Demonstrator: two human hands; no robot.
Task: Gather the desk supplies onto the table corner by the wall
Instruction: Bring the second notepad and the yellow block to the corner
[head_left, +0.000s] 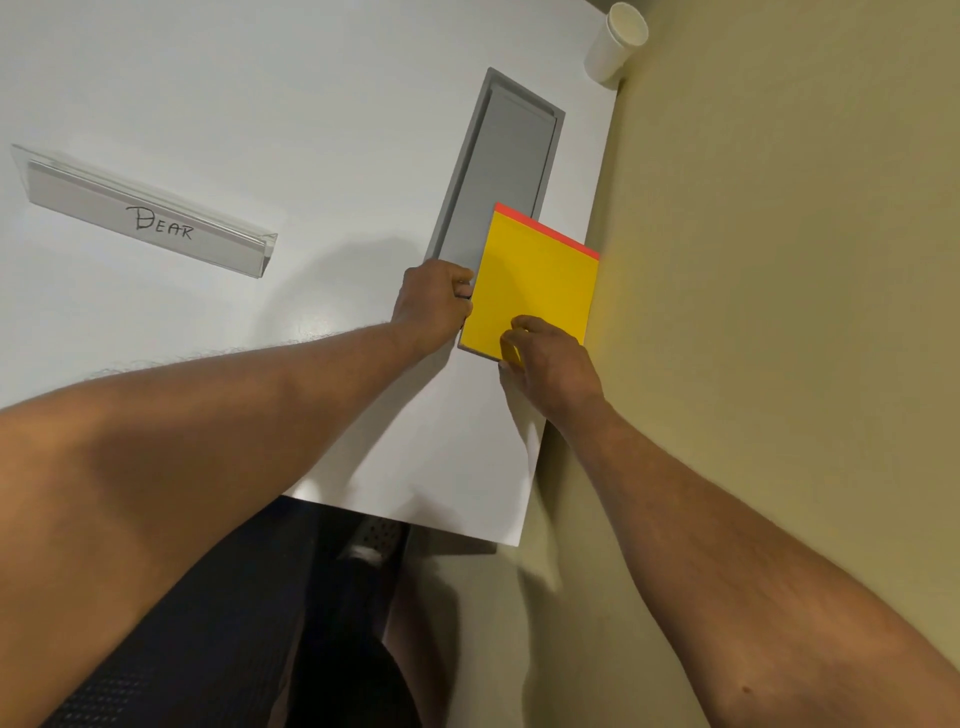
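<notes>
While both bare forearms reach across a white table (218, 78), a person's two hands meet at a yellow notepad (540, 280) lying near the table's right edge, just beside an olive-green wall (779, 260). The pad, bound along its far end with a red-orange strip, lies partly over the near end of a long gray panel (501, 166) set flush into the tabletop, and its right side sits against or almost against the wall.

The left hand (434, 299) is at the pad's left edge, its fingers curled in against that edge; whether they actually pinch the pad or only touch it cannot be told from this angle. The right hand (548, 364) is at the pad's near corner, the thumb and forefinger bent and lying on the yellow top sheet, the remaining fingers tucked below the corner, so the pad appears to be held there.

A clear plastic name holder (150, 213), its card hand-lettered "DEAR", lies well apart to the left on the tabletop. At the table's far corner by the wall stands a white paper cup (615, 44). Below the table's near edge, a dark-trousered leg (234, 623) and a dark shoe (371, 545) with a white patch are visible above the floor.
</notes>
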